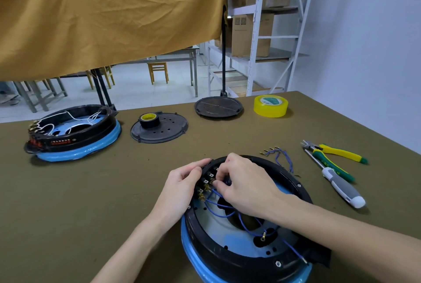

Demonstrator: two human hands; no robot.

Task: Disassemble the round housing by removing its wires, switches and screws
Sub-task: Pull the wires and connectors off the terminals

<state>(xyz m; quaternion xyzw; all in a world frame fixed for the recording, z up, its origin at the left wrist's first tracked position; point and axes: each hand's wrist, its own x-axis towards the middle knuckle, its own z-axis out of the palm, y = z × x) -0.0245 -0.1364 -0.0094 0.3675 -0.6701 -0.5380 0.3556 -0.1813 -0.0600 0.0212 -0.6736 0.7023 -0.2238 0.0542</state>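
Round housing (230, 257) at table's (91, 203) near edge, left hand (182, 182) clamped on its switch-block rim, right hand (241, 182) pinching a blue wire (247, 229) at the terminals (206, 186) — risk, judged: angled pull snaps the lead or bends the tab — pliers (335, 151) idle toward the right edge.

Left hand (182, 182), right hand (246, 188): bare, no gloves/rings; forearms bare, no sleeves vis.
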